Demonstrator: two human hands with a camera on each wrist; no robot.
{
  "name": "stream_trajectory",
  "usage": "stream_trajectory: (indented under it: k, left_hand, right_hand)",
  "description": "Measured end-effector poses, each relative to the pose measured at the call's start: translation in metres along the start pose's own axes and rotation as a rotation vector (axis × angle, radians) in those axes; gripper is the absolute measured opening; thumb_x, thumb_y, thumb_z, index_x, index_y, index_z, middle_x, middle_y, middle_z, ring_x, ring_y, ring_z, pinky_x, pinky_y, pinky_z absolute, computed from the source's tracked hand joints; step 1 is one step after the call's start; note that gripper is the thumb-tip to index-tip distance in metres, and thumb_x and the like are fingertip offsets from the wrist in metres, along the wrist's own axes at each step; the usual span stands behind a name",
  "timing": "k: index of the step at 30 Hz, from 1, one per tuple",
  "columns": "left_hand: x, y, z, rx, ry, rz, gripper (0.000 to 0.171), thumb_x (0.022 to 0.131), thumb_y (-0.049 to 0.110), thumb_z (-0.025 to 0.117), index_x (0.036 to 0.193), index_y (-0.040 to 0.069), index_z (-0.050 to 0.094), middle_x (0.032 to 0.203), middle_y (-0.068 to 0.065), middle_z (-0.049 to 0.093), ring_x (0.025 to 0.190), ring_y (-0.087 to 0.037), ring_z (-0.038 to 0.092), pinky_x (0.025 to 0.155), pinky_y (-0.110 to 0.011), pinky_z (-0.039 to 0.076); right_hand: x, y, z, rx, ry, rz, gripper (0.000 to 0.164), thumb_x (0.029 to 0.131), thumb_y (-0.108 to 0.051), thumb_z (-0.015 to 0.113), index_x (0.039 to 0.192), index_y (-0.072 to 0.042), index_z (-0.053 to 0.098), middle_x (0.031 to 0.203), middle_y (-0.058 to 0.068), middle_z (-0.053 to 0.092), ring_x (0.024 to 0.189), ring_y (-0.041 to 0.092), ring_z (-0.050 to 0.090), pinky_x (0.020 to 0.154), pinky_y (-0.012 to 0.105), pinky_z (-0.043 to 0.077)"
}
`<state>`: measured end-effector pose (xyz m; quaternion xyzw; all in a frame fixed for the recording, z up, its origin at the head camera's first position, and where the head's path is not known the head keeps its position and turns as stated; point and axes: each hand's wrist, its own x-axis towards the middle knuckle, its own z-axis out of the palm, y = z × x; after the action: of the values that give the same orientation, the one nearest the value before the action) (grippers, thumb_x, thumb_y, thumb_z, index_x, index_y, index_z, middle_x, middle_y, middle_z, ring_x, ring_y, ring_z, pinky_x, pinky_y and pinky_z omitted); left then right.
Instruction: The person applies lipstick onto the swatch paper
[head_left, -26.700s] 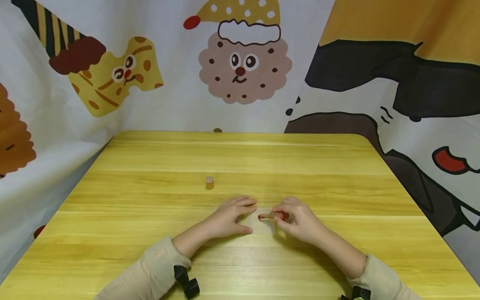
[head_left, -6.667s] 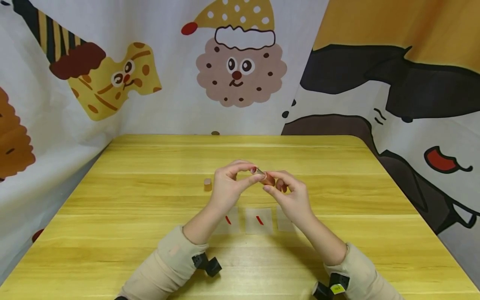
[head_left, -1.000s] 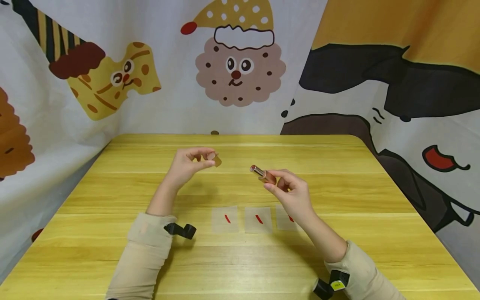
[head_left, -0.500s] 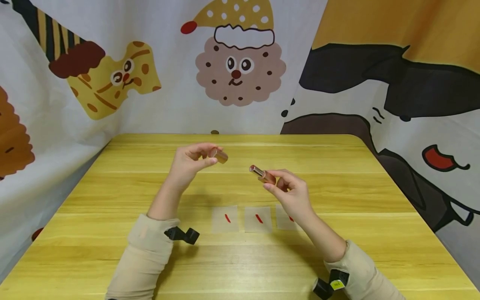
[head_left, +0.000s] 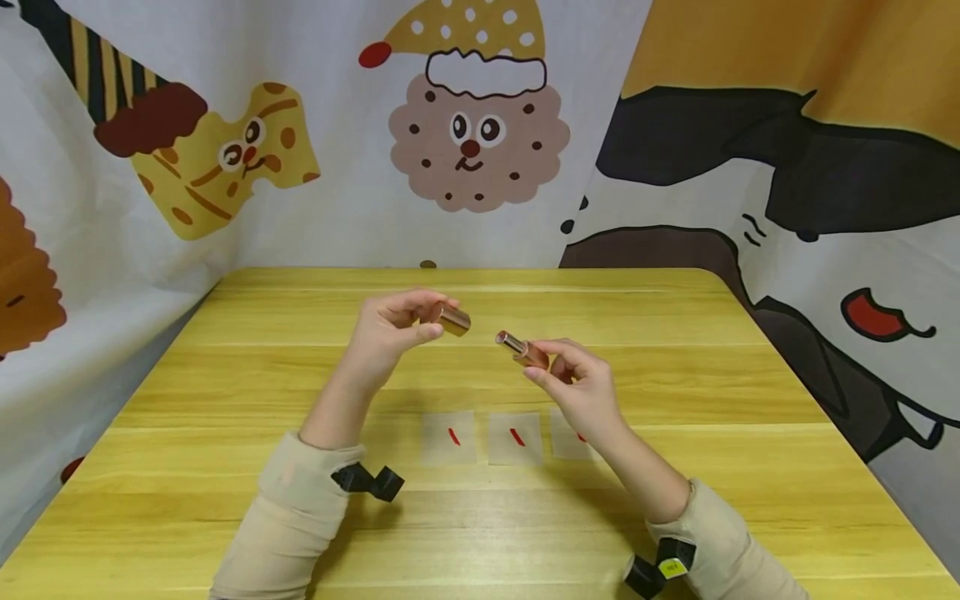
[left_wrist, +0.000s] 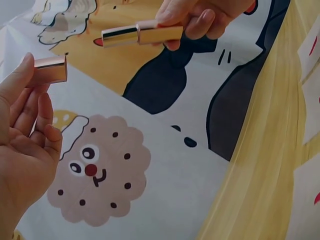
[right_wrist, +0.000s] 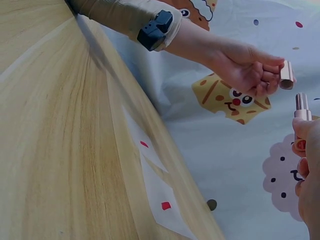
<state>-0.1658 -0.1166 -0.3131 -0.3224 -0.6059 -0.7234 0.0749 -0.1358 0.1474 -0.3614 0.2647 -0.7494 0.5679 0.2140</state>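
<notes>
In the head view my left hand [head_left: 382, 337] pinches a rose-gold lipstick cap [head_left: 455, 320] between thumb and fingers, above the table. Lower and to its right, my right hand [head_left: 585, 387] holds the lipstick [head_left: 531, 355] by its base, the silver inner tube slanting up toward the cap. A gap separates the two parts. The cap's dark open end faces the tube in the right wrist view, where the cap [right_wrist: 286, 76] hangs just beyond the lipstick [right_wrist: 301, 104]. No red stick rises clearly above the tube's rim.
Three small pale papers lie in a row on the wooden table [head_left: 225, 500]: a left one [head_left: 438, 450], a middle one [head_left: 504, 450] and a right one [head_left: 562, 446], partly behind my right hand. Each bears a red stroke. A printed curtain [head_left: 337, 208] hangs behind the table.
Earlier the cap stood on the table while both hands worked at the lipstick. Since a second ago, my left hand has carried the cap rightward and turned it; my right hand has barely moved.
</notes>
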Motion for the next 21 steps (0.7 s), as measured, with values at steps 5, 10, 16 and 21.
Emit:
stream_trajectory:
  k: [5, 10, 16, 21]
  left_hand:
    - [-0.001, -0.001, 0.005, -0.023, -0.026, -0.003, 0.023, 0.084, 0.005, 0.074, 0.102, 0.019, 0.075, 0.101, -0.002, 0.071, 0.083, -0.015, 0.052, 0.067, -0.023, 0.043]
    - [-0.002, 0.0, 0.009, -0.045, -0.051, -0.006, 0.02, 0.083, 0.014, 0.075, 0.103, 0.02, 0.075, 0.103, -0.003, 0.071, 0.083, -0.015, 0.055, 0.067, -0.022, 0.043]
    - [-0.003, -0.001, 0.015, -0.075, -0.07, -0.022, 0.02, 0.084, 0.017, 0.075, 0.104, 0.021, 0.074, 0.104, -0.003, 0.071, 0.087, -0.016, 0.06, 0.068, -0.023, 0.047]
    - [-0.003, -0.004, 0.018, -0.084, -0.091, -0.021, 0.022, 0.085, 0.014, 0.074, 0.105, 0.021, 0.074, 0.105, -0.002, 0.071, 0.082, -0.016, 0.056, 0.066, -0.022, 0.045]
  right_hand:
    - [0.002, -0.017, 0.002, -0.005, -0.002, -0.019, 0.027, 0.075, 0.017, 0.071, 0.101, 0.009, 0.068, 0.063, 0.009, 0.048, 0.053, 0.013, 0.035, 0.046, 0.025, 0.029]
    - [0.003, -0.032, 0.003, -0.019, -0.005, -0.019, 0.026, 0.075, 0.018, 0.071, 0.1, 0.012, 0.067, 0.063, 0.01, 0.048, 0.052, 0.013, 0.035, 0.046, 0.026, 0.029]
    - [0.001, -0.017, 0.002, -0.001, -0.001, -0.008, 0.027, 0.076, 0.013, 0.072, 0.103, 0.005, 0.07, 0.065, 0.007, 0.05, 0.052, 0.013, 0.036, 0.045, 0.025, 0.03]
    - [0.001, -0.017, 0.003, 0.004, -0.007, 0.002, 0.028, 0.076, 0.015, 0.072, 0.102, 0.006, 0.069, 0.065, 0.008, 0.05, 0.052, 0.013, 0.036, 0.045, 0.024, 0.03]
